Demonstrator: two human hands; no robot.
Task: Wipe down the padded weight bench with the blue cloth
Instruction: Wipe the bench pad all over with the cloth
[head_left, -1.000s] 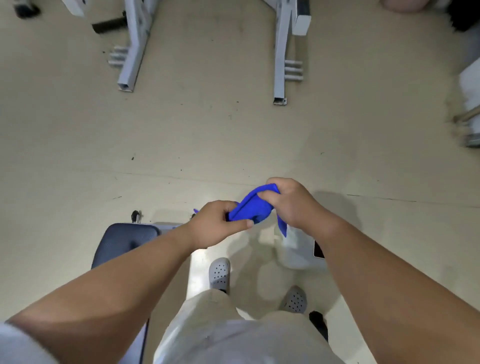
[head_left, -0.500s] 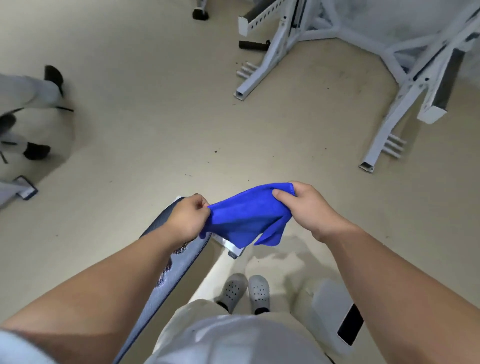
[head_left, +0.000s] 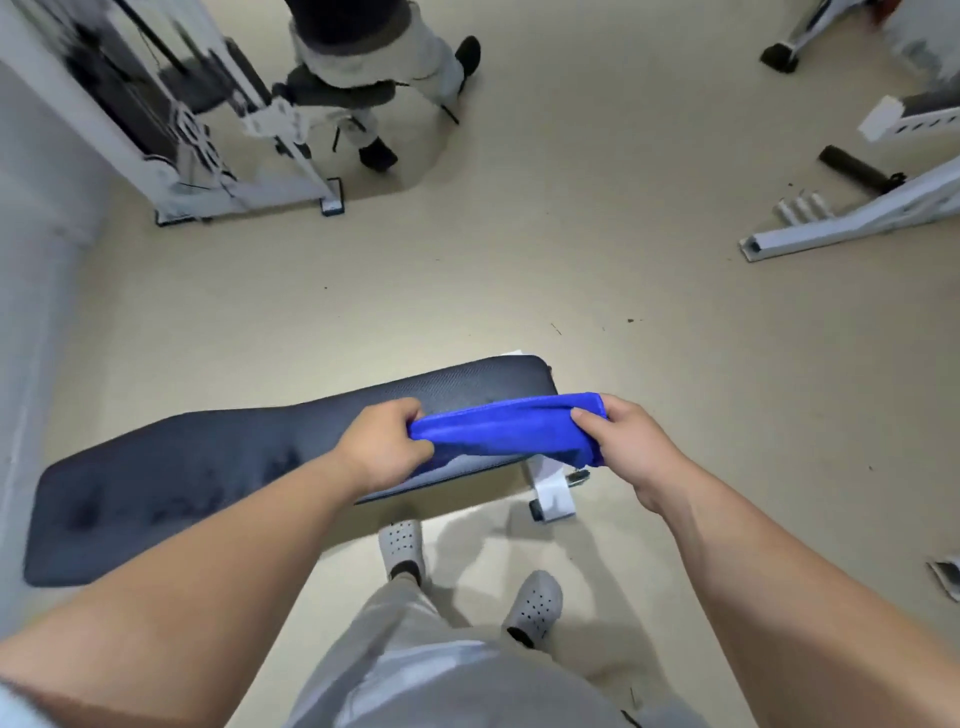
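A pale beige gym floor, scuffed and flecked with dark specks, spreads under a black padded weight bench that runs from lower left toward centre, its white metal foot showing below the near end. A grey wall closes the left edge. A white cable machine stands at upper left, blurred by motion, and white frame rails with a black roller lie at upper right.

The person stands beside the bench in grey perforated clogs and light trousers. The left hand is closed in a fist around one end of the blue cloth; the right hand pinches the other end between thumb and curled fingers. The cloth (folded into a long band) is stretched between them above the bench's right end; whether it touches the padding cannot be told.

A second person near the machine is cut off at the top edge, only legs and dark shoes showing. Faint marks on the bench pad are too blurred to make out. An object at the right edge is cropped and unidentifiable.
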